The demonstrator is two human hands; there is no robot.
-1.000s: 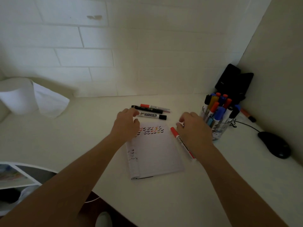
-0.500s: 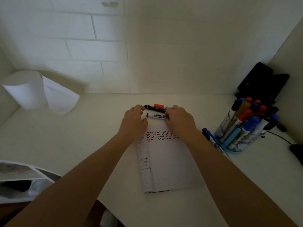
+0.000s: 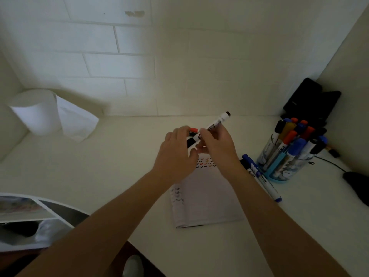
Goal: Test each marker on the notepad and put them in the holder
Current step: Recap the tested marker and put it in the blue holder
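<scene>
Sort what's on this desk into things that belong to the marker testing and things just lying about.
Belongs to the job:
black marker held in both hands
notepad
holder full of markers
blue marker lying beside the holder
red marker behind the hands

Just lying about:
paper roll
mouse
black case in the corner

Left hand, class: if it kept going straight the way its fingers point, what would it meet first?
Probably the black-capped white marker that the right hand holds; the left hand points up-right at its cap end, though depth is unclear.
</scene>
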